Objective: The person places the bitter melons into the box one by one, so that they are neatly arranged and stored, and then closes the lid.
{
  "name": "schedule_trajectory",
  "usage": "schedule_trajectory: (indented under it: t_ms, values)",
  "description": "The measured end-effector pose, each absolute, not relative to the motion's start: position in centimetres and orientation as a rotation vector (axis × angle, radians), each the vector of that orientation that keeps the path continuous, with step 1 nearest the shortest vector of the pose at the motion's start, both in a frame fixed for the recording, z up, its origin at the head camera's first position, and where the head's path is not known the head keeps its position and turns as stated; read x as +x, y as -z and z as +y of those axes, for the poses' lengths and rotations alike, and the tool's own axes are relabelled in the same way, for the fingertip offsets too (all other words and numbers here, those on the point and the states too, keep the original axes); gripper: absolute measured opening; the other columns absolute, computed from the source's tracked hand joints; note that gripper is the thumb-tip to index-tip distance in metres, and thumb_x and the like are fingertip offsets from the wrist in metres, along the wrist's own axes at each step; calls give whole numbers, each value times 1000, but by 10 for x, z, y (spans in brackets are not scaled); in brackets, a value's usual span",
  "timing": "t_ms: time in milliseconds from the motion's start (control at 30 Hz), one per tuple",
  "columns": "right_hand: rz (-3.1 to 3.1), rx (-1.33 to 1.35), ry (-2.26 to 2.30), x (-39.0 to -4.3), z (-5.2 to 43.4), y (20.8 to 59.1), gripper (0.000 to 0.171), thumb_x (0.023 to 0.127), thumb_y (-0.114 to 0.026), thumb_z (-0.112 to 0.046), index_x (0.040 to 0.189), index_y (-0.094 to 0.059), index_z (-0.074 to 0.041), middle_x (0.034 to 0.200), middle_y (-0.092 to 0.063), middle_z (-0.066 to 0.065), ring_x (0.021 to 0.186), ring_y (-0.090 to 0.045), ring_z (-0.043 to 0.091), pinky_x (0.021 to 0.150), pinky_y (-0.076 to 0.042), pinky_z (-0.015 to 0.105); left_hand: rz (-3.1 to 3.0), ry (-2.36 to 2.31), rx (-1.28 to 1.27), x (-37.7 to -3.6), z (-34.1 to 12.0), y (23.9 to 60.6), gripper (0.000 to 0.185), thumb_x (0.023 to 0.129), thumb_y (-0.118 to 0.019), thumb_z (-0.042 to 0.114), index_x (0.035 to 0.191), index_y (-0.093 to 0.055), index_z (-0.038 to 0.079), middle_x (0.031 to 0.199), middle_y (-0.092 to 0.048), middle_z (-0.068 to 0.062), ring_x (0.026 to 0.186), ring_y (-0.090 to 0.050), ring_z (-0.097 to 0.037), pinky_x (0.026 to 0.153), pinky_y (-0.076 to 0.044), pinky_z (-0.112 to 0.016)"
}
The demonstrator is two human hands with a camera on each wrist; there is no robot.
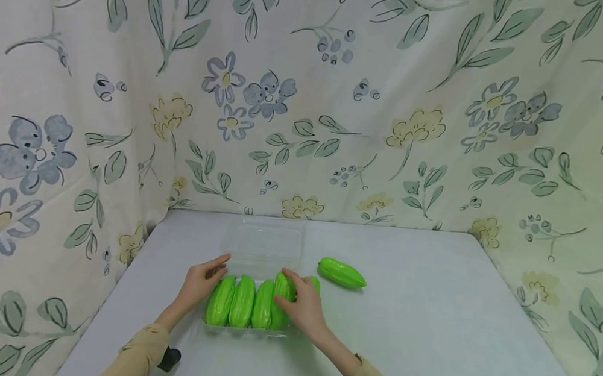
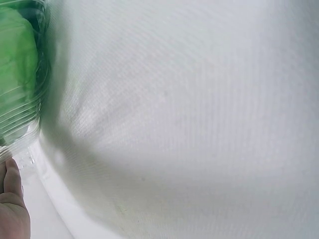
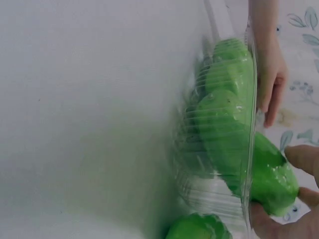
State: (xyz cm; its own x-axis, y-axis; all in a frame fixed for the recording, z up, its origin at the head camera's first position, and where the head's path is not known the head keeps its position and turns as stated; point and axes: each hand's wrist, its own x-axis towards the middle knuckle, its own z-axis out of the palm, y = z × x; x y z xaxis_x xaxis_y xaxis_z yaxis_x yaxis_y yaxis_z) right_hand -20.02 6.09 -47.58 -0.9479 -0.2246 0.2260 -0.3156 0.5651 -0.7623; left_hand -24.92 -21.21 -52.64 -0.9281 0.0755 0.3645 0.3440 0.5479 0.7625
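A clear plastic tray [image 1: 244, 329] lies on the white table and holds three green ridged gourds [image 1: 241, 301] side by side. My right hand [image 1: 301, 303] grips a fourth gourd [image 1: 282, 286] at the tray's right end; in the right wrist view my fingers [image 3: 304, 159] and thumb pinch this gourd [image 3: 271, 181] above the tray's rim [image 3: 247, 149]. My left hand [image 1: 205, 278] rests with straight fingers against the tray's left side, where the right wrist view also catches this left hand [image 3: 269, 74]. Another gourd [image 1: 315, 283] shows partly behind my right hand.
A loose green gourd [image 1: 342, 273] lies on the table to the right of the tray. The tray's clear lid [image 1: 265, 245] lies open behind it. Flowered cloth [image 1: 65, 147] walls the table on the left, back and right.
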Motion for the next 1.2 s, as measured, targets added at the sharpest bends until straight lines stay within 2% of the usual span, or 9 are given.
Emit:
schedule_trajectory:
  t_ms: [233, 433, 533, 800, 900, 967, 1033, 1100, 1200]
  values:
    - [-2674, 458, -1321, -197, 59, 475, 57, 82, -73, -12, 134, -52, -7, 116, -57, 20, 89, -51, 19, 68, -42, 27, -2493, 1319, -351, -250, -211, 526, 37, 92, -63, 12, 128, -59, 5, 97, -71, -16, 60, -42, -2, 52, -38, -19]
    - [-2619, 462, -1328, -194, 59, 476, 57, 81, -73, -9, 134, -52, -5, 120, -54, 21, 104, -55, 30, 84, -49, 43, -2491, 1338, -357, -249, -210, 524, 37, 92, -62, 11, 129, -59, 6, 99, -71, -17, 61, -43, -3, 54, -38, -19]
    - [-2598, 462, -1336, -194, 60, 475, 57, 82, -72, -8, 135, -51, -4, 124, -52, 23, 108, -55, 35, 85, -49, 49, -2472, 1339, -369, -250, -210, 524, 37, 91, -63, 9, 128, -60, 5, 97, -71, -17, 60, -43, -2, 54, -38, -19]
    - [-2582, 435, -1331, -194, 64, 477, 55, 82, -72, -11, 133, -52, -4, 123, -55, 21, 109, -56, 36, 87, -49, 49, -2477, 1335, -362, -250, -211, 524, 37, 91, -63, 9, 128, -60, 5, 98, -71, -17, 62, -44, -3, 55, -38, -19]
    - [-2584, 425, -1361, -193, 66, 477, 55, 82, -72, -11, 133, -53, -4, 120, -57, 20, 88, -58, 28, 75, -50, 38, -2479, 1335, -361, -249, -211, 523, 37, 91, -63, 9, 128, -60, 5, 98, -71, -17, 64, -45, -2, 56, -39, -19]
    - [-2584, 420, -1383, -192, 66, 476, 54, 82, -72, -12, 132, -54, -5, 116, -58, 19, 76, -53, 21, 67, -46, 28, -2479, 1334, -364, -249, -211, 524, 37, 91, -63, 8, 128, -60, 5, 97, -71, -17, 62, -44, -2, 55, -38, -19]
    - [-2579, 427, -1409, -192, 67, 476, 54, 82, -72, -12, 132, -54, -4, 111, -59, 18, 71, -48, 18, 63, -41, 24, -2479, 1328, -365, -248, -211, 524, 37, 91, -63, 9, 128, -60, 5, 95, -71, -16, 61, -42, -2, 54, -38, -19]
    - [-2570, 438, -1427, -191, 67, 477, 53, 82, -72, -12, 131, -54, -4, 108, -60, 17, 78, -51, 19, 66, -44, 24, -2480, 1325, -366, -248, -211, 524, 37, 91, -63, 9, 128, -60, 4, 94, -70, -16, 59, -41, -2, 52, -37, -19]
    - [-2558, 457, -1462, -190, 67, 478, 52, 83, -71, -12, 131, -54, -3, 109, -60, 18, 92, -55, 26, 75, -52, 34, -2479, 1329, -370, -247, -211, 524, 37, 91, -63, 9, 128, -60, 4, 94, -71, -16, 59, -41, -1, 52, -37, -20]
